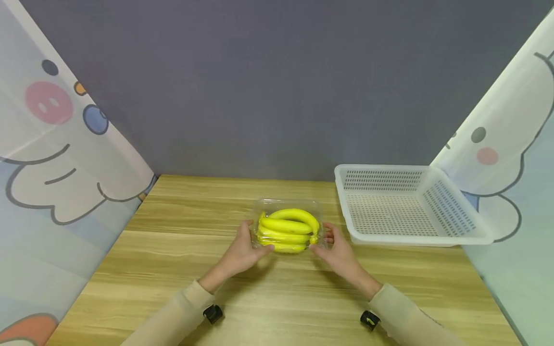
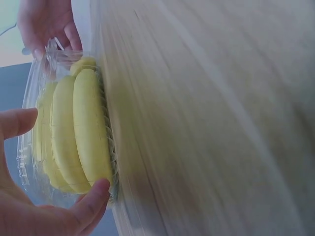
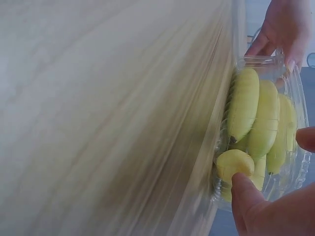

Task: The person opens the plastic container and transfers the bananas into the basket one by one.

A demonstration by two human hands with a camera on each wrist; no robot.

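Note:
A clear plastic box [image 1: 270,205] stands on the wooden table with several yellow bananas [image 1: 285,226] inside, stacked lengthwise and curving across it. The left hand [image 1: 243,251] grips the box's left end, its thumb at the near corner and its fingers round the side. Opposite it, the right hand [image 1: 339,253] holds the right end in the same way. In the left wrist view, the left hand [image 2: 39,211] has one fingertip low at the box's edge. From the right wrist, the bananas [image 3: 243,105] show through the clear wall, beside the right hand [image 3: 275,211].
A white perforated basket [image 1: 355,238] sits at the back right of the table [image 1: 277,298], a short way right of the box. A grey panel [image 1: 277,96] rises behind the table. Printed cartoon curtains [image 1: 95,173] flank both sides.

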